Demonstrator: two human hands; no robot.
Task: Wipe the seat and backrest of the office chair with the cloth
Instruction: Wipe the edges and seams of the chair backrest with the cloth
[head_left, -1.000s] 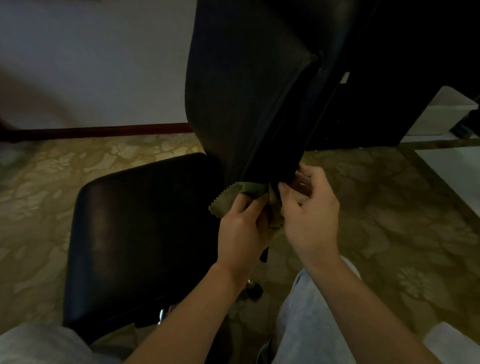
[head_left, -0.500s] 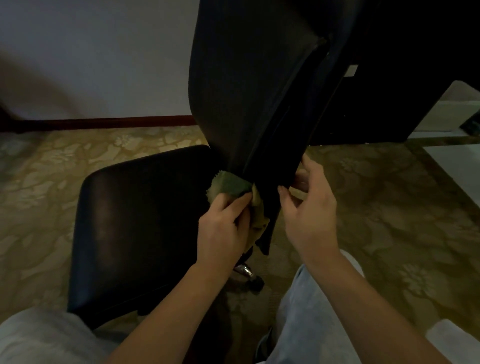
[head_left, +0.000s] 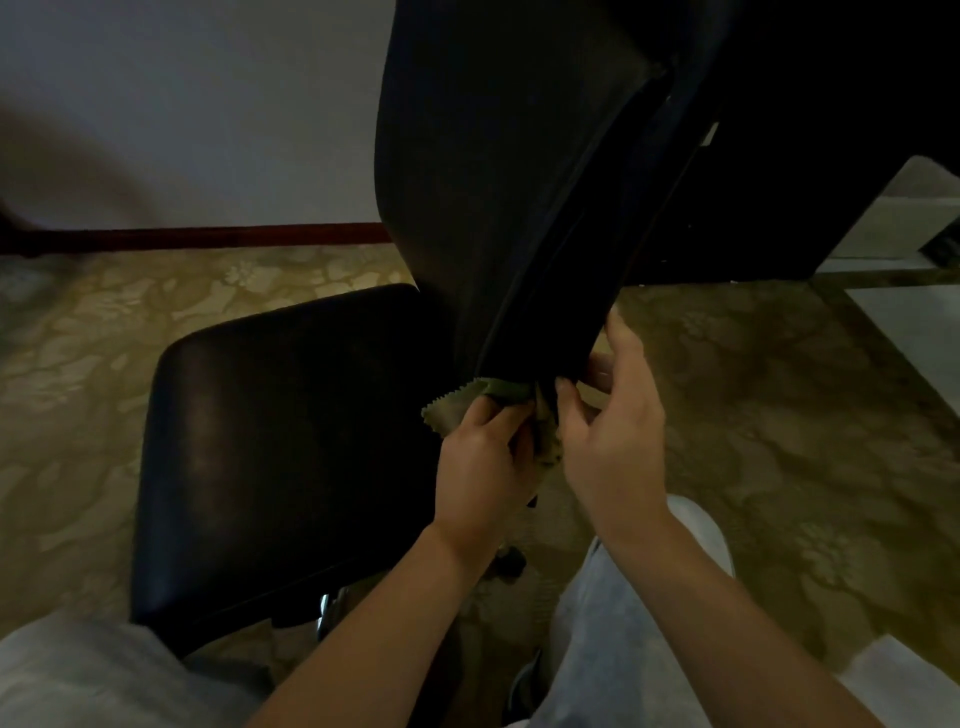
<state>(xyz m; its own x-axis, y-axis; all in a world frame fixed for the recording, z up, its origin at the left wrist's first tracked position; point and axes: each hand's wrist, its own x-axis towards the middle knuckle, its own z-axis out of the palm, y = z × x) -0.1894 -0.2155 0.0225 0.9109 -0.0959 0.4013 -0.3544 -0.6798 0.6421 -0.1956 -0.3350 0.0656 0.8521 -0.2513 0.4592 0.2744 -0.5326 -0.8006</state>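
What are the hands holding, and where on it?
The left hand grips the green cloth by its bunched middle; the right hand holds the lower corner of the backrest.

A: What is seen at the centre of the frame?
B: A green cloth (head_left: 454, 408) is gripped by the left hand (head_left: 483, 467) and pressed against the bottom edge of the black backrest (head_left: 493, 182).
A: And the right hand (head_left: 618, 436)?
B: The same edge is held by it, with fingers (head_left: 569, 410) curled just right of the cloth.
A: The seat (head_left: 285, 441)?
B: It is seen left of centre, over a patterned floor (head_left: 779, 415).
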